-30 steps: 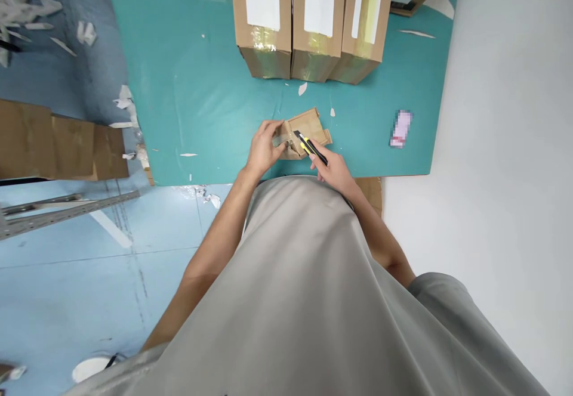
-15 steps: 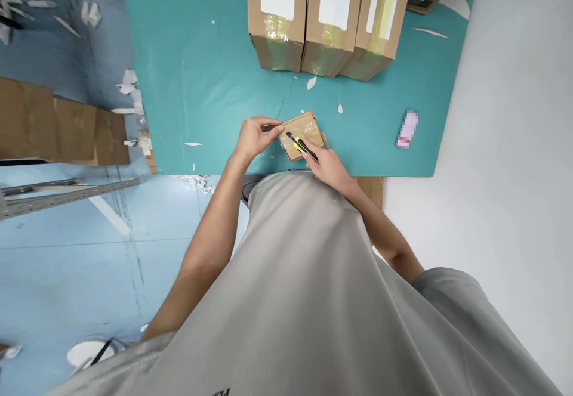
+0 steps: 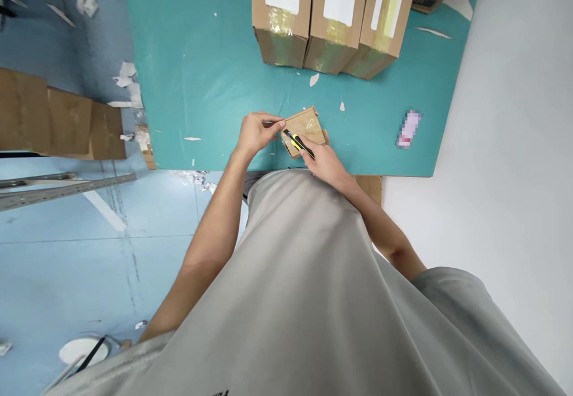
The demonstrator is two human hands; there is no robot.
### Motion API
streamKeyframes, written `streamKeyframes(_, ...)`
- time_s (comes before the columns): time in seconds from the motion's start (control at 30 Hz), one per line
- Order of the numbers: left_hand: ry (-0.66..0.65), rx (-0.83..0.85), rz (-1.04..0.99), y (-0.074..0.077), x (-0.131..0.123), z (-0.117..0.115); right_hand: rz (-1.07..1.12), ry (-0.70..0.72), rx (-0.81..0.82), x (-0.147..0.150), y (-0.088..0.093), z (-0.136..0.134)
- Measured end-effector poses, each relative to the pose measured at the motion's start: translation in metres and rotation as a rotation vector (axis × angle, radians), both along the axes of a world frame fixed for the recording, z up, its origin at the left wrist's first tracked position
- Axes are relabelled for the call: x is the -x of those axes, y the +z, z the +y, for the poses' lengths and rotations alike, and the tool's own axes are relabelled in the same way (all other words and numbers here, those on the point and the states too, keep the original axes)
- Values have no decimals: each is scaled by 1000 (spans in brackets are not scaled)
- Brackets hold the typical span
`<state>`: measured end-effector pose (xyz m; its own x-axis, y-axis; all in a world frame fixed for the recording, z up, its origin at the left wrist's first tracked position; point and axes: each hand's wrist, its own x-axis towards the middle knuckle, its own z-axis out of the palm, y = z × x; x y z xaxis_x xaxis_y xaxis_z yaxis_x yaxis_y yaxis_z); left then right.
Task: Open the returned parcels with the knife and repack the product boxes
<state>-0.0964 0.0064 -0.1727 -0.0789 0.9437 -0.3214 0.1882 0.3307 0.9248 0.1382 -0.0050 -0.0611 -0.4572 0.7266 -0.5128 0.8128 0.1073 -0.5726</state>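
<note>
A small brown cardboard box [image 3: 310, 122] with clear tape on it lies near the front edge of the table, slightly turned. My left hand [image 3: 256, 133] pinches its upper left corner between thumb and fingers. In my right hand [image 3: 326, 162] is a black and yellow utility knife [image 3: 295, 140], its tip pointing up and left over the box's left part. Whether the blade touches the cardboard, I cannot tell. Part of the box's right side is hidden behind my right hand.
Three taped cartons [image 3: 335, 56] stand side by side at the back of the green table [image 3: 197, 74]. A blurred-out pink item [image 3: 408, 129] lies to the right. Paper scraps [image 3: 314, 79] dot the tabletop. More cartons [image 3: 67, 118] and a metal frame [image 3: 67, 192] are at left.
The knife has shifted slightly left and up, toward the box's left edge near my left fingers. My left hand keeps its hold. The whole view has moved a little.
</note>
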Motion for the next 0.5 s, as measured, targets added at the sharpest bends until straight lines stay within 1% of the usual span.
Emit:
streamKeyframes(0.1,11,8,18,-1,-4,-2,-15,11,-36,6,-3,-3)
streamKeyframes(0.2,37,4,49,-4,-8,-4,-20,-12,-42,7,-4,-8)
streamKeyframes(0.33,64,-11,66,-8,-12,-9,-2,-38,-14,5,0,-14)
streamKeyframes(0.5,45,-30,96,-11,-12,-15,-43,5,-28,5,5,-19)
